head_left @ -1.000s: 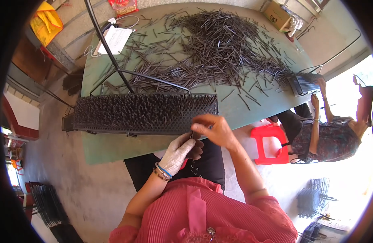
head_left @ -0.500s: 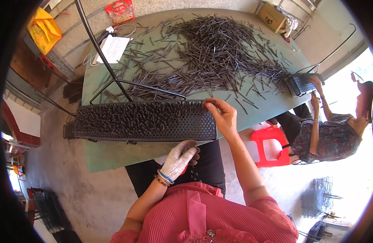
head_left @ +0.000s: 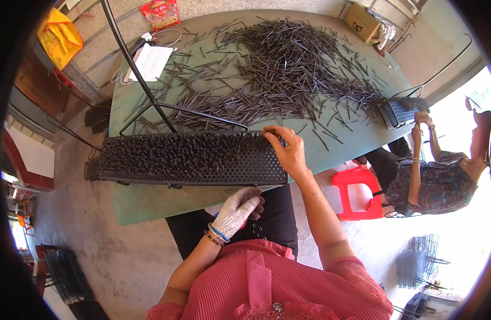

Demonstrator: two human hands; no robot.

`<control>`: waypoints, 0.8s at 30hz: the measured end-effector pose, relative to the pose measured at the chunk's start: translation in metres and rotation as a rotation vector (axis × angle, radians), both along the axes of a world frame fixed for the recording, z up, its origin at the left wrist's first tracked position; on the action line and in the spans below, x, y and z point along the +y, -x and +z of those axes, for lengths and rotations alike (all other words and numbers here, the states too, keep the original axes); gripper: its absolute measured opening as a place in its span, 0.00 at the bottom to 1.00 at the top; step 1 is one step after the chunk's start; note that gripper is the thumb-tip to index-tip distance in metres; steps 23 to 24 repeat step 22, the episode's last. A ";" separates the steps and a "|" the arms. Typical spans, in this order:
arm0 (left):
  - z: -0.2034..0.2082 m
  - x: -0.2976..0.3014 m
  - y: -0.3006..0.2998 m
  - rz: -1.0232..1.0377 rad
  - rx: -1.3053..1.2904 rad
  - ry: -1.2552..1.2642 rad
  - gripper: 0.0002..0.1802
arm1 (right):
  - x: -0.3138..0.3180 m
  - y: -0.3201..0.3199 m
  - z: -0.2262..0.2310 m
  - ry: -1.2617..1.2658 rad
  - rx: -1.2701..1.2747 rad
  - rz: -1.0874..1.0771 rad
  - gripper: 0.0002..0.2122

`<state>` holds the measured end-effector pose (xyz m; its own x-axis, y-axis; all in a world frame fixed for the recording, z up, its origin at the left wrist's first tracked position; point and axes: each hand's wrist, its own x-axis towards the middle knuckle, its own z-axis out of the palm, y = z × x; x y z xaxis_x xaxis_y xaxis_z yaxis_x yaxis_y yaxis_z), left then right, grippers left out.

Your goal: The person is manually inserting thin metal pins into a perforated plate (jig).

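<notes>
A long black rack with a perforated top lies along the near table edge in front of me. Dark short rods stand packed in its holes on the left and middle; bare holes show toward its right end. At the rack's far edge, right of the middle, my right hand is bare, its thumb and forefinger pinched together; what they pinch is too small to make out. My left hand, in a white glove with dark fingertips, hovers over my lap just below the rack, fingers curled, their contents hidden.
A heap of loose dark rods spreads over the green table. A black metal handle rises from the rack. At right, a co-worker handles another rack near a red stool. Papers lie far left.
My right hand has shifted slightly left along the rack's far edge. My left hand stays below the rack. The co-worker's hands have drawn together, closer to their body.
</notes>
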<state>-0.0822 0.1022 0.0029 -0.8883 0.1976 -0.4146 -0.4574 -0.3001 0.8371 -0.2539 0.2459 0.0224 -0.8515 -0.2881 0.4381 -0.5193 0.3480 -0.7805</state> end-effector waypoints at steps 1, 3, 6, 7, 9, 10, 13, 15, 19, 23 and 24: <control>0.000 0.000 0.000 -0.001 0.000 0.000 0.18 | 0.001 0.001 -0.001 0.000 0.000 -0.001 0.07; -0.001 0.000 0.000 0.003 -0.005 -0.006 0.18 | 0.002 0.004 -0.004 -0.008 0.010 0.056 0.06; -0.001 0.000 0.001 0.002 -0.005 0.003 0.17 | 0.002 0.004 -0.011 -0.029 0.049 0.065 0.07; 0.000 0.000 0.001 0.002 -0.008 0.005 0.17 | 0.000 0.003 -0.010 -0.028 0.047 0.065 0.07; 0.003 -0.001 0.002 -0.004 -0.009 0.009 0.17 | -0.002 0.000 -0.008 -0.048 0.144 0.056 0.10; 0.004 -0.001 0.003 -0.006 -0.010 0.011 0.17 | -0.002 0.000 -0.010 -0.047 0.142 0.053 0.10; 0.005 -0.001 0.005 -0.007 0.000 0.016 0.17 | 0.000 0.000 -0.014 -0.132 0.242 0.081 0.12; 0.006 -0.001 0.006 -0.010 -0.012 0.032 0.17 | -0.001 -0.003 -0.010 -0.164 0.375 0.101 0.13; 0.008 0.001 0.007 -0.020 -0.019 0.039 0.16 | 0.000 -0.004 -0.012 -0.177 0.389 0.069 0.13; 0.012 0.002 0.008 -0.031 -0.025 0.026 0.16 | 0.002 -0.004 -0.012 -0.217 0.430 0.077 0.12; 0.012 0.002 0.008 -0.031 -0.025 0.026 0.16 | 0.002 -0.004 -0.012 -0.217 0.430 0.077 0.12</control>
